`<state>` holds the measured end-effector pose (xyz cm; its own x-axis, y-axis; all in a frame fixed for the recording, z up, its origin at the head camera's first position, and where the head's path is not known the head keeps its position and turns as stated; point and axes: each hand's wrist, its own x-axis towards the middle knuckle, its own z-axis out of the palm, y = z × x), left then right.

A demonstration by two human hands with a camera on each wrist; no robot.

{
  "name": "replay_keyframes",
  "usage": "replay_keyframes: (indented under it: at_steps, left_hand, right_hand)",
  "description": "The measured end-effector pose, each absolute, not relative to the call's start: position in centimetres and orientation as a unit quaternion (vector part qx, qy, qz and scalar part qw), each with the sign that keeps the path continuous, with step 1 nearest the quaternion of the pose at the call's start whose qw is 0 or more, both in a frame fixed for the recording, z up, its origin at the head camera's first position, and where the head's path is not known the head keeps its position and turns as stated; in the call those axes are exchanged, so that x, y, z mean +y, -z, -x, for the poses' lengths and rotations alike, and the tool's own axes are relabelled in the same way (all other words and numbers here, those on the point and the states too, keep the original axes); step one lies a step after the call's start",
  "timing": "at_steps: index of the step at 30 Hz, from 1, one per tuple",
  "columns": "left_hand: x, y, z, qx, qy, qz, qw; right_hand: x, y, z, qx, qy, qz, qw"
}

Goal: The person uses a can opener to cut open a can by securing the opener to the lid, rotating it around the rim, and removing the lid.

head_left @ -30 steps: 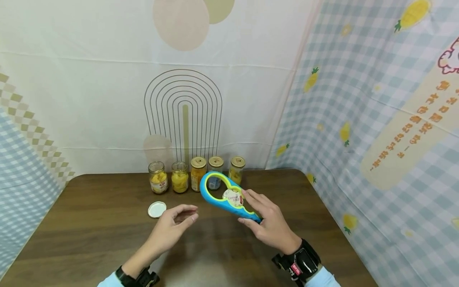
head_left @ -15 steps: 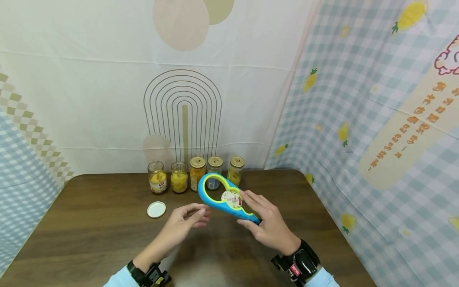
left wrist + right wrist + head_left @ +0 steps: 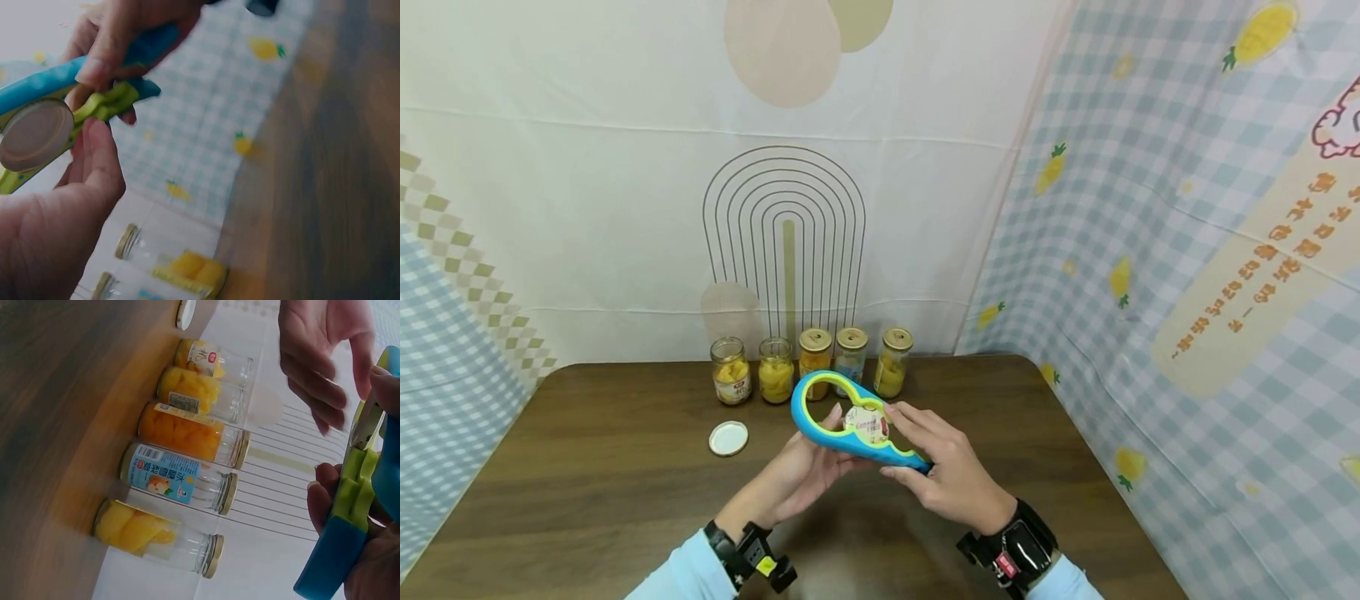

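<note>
Opener (image 3: pixel 865 447), blue w/ yellow-green scalloped lining, hangs mid-air in front of the jar row, and I've a lid (image 3: pixel 867 423) sitting btwn its arms. R hand (image 3: pixel 943 467) has the handle end, fingers & thumb clamped on it. L hand (image 3: pixel 801 477) is right by the opener's other side, fingers extended & slightly apart per the R wrist cam; can't tell if they touch the lid.

Step in hand, as I read it: getting the lid free of the opener. To do it well, I'd keep the R grip steady, get L palm under the lid first, then ease the arms apart a touch. Main risk, IMO: lid jams in the lining or pops out if the grip slackens too fast.

Further out, five glass jars stand upright in a row along the table (image 3: pixel 587 500). Far-left jar (image 3: pixel 731 383): no lid, yellow fruit, white label. Second jar (image 3: pixel 776 382): also lidless, yellow chunks. Middle jar (image 3: pixel 815 357): gold cap on, orange pieces. Fourth jar (image 3: pixel 851 357): gold cap, blue label hiding most contents. Far-right jar (image 3: pixel 892 372): gold cap, big yellow pieces, clear space above. Another loose lid, the white one (image 3: pixel 728 438), lies flat nr the far-left jar.
</note>
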<state>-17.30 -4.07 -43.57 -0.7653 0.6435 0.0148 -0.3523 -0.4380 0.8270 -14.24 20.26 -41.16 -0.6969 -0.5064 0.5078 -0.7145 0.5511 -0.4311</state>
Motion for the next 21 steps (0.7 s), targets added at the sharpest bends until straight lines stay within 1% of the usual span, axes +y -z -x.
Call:
replay_keyframes:
  at_steps: [4, 9, 14, 21]
  left_hand:
    - [-3.83, 43.47, 17.28, 0.366, -0.853, -0.177, 0.327]
    - [-3.74, 43.58, 17.08, 0.306, -0.873, -0.16, 0.345]
    - [-3.51, 43.84, 16.97, 0.277, -0.881, -0.151, 0.354]
    - [-3.39, 44.37, 16.83, 0.248, -0.888, -0.16, 0.353]
  right_hand:
    - [20.04, 40.98, 14.27, -0.86, -0.319, -0.363, 0.167]
    - [19.92, 40.91, 14.16, -0.856, -0.322, -0.368, 0.167]
    - [20.01, 41.07, 14.14, -0.857, -0.32, -0.368, 0.164]
    - [20.11, 41.47, 14.27, -0.859, -0.314, -0.373, 0.158]
